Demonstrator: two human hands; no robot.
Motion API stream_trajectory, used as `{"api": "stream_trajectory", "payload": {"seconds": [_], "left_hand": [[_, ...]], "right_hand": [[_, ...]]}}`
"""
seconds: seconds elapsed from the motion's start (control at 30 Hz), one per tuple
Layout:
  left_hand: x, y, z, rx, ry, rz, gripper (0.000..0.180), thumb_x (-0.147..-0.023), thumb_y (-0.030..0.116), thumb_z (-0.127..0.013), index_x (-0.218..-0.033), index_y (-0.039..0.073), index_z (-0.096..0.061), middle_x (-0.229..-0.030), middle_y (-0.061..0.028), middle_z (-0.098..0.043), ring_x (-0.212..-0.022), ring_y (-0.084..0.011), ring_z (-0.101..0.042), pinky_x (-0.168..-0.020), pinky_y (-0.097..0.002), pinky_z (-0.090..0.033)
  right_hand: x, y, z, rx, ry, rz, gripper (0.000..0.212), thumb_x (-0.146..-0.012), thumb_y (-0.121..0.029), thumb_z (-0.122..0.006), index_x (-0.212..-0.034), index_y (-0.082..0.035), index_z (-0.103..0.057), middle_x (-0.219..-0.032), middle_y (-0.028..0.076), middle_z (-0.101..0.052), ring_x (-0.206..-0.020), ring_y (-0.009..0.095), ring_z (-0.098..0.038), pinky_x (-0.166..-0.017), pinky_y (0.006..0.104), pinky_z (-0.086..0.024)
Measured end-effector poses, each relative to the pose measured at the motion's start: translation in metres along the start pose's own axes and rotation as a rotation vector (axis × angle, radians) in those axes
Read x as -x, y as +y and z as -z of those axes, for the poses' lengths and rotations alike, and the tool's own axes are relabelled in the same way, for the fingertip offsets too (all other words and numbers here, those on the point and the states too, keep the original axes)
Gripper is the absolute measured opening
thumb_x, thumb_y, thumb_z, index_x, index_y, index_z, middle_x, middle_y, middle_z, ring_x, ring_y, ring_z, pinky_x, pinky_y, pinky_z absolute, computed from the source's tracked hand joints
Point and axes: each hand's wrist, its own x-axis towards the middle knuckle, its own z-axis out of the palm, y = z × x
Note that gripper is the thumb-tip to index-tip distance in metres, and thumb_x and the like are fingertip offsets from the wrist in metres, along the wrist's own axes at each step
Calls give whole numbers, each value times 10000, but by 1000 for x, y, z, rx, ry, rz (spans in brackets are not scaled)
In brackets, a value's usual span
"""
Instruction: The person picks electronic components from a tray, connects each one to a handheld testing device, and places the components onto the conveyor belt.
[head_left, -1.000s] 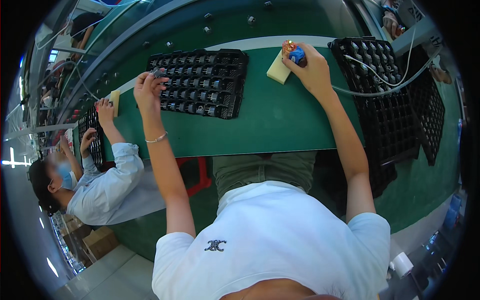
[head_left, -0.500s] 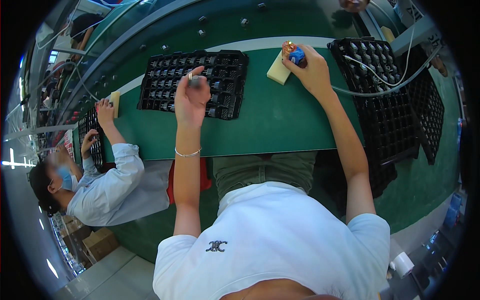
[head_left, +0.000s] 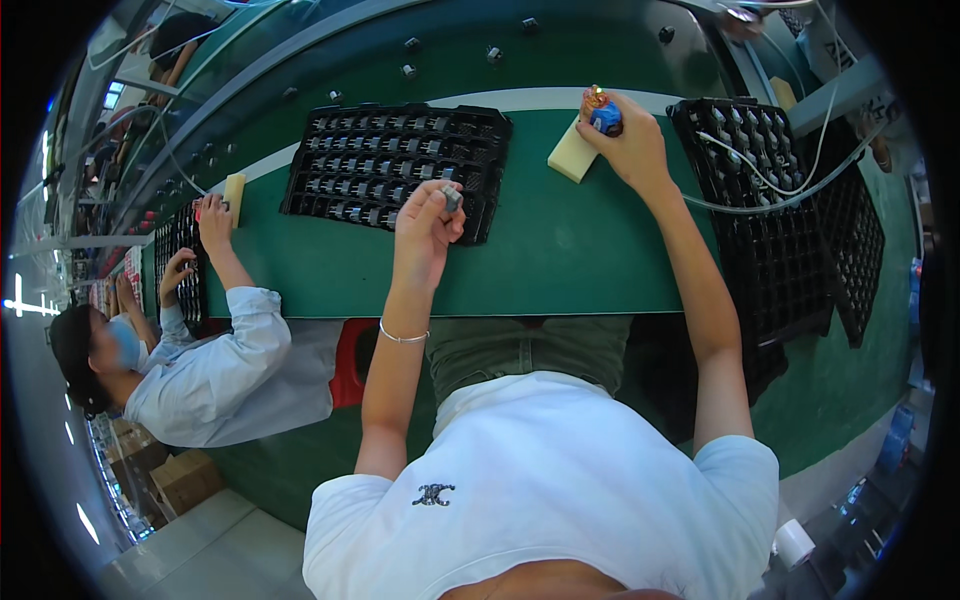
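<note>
A small grey metal part (head_left: 451, 198) is pinched between the fingertips of my left hand (head_left: 424, 228), just in front of a black moulded tray (head_left: 478, 203) holding rows of small metal parts. My right hand (head_left: 637, 145) is closed around a small blue object with a coppery top (head_left: 606, 118); its exact kind I cannot make out. Beneath and beside that hand, a pale yellow block (head_left: 572, 155) rests on the green table (head_left: 560, 260).
More black trays (head_left: 770, 240) are stacked at the right, with a pale hose (head_left: 745, 207) crossing them. Several small parts (head_left: 494, 55) lie on the green surface beyond the table's far edge. At the left a co-worker (head_left: 215, 370) in a light blue shirt handles another tray.
My left hand has moved right and nearer to me, away from above the tray, carrying the small metal part. My right hand has kept its hold, shifting only slightly in the picture.
</note>
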Motion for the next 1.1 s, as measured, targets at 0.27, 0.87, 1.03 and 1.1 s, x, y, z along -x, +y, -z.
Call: {"api": "stream_trajectory", "payload": {"seconds": [0.27, 0.87, 1.03, 1.1], "left_hand": [[7, -4, -9, -31, 13, -46, 355, -976, 227, -533, -1220, -29, -560, -810, -58, -602, -651, -110, -545, -577, -221, -435], [-8, 19, -46, -265, 42, -314, 189, -827, 20, -702, -935, 7, -547, -838, -120, -698, -662, -65, -612, -550, -171, -461], [-10, 12, -60, -311, 33, -281, 173, -821, 13, -696, -936, 10, -566, -801, -92, -683, -594, -79, -578, -542, -176, -440], [-9, 11, -59, -376, 51, -265, 177, -815, 20, -706, -928, 12, -569, -779, -74, -670, -590, -79, -580, -535, -179, -439]], "right_hand": [[-100, 59, -46, 56, 40, -16, 429, -761, -424, -713, -1002, -73, -664, -821, 172, -685, -793, 347, -675, -714, 413, -537], [-34, -40, -23, -908, -398, -316, 418, -892, -439, -639, -1052, -54, -623, -816, 15, -608, -620, 61, -572, -493, 182, -446], [16, -78, -14, -1054, -500, -449, 390, -901, -375, -635, -1111, -52, -575, -878, 21, -621, -672, 55, -588, -490, 175, -456], [22, -80, -13, -1122, -526, -451, 380, -900, -364, -636, -1110, -54, -574, -877, 21, -620, -671, 53, -588, -487, 172, -454]]}}
